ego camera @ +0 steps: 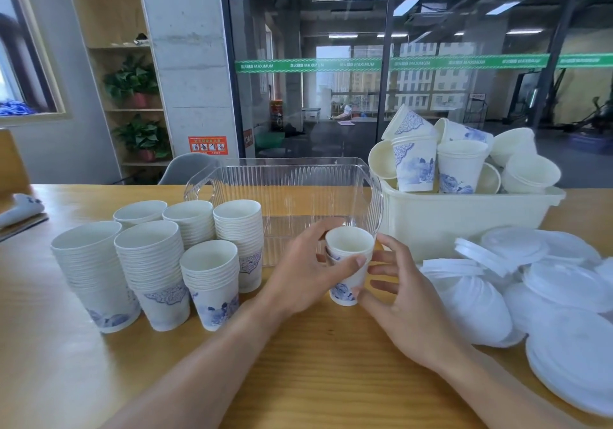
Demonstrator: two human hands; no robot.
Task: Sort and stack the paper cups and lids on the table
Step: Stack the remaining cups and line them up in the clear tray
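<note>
Near the table's front edge, the left hand (308,271) grips a small paper cup stack (348,267) at its rim, while the right hand (394,299) pinches its base, likely steadying it. Sorted cup stacks (159,262) stand left, lids (547,296) right, loose cups fill the cream bin (464,216) behind.

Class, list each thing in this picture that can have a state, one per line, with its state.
held cup: upright, gripped by both hands
left hand: curled round the cup
right hand: fingers on the cup's side
cup stacks: six, nested, upright
clear bin: upright, empty
cream bin: heaped with unsorted cups
lids: loosely piled on the table
</note>
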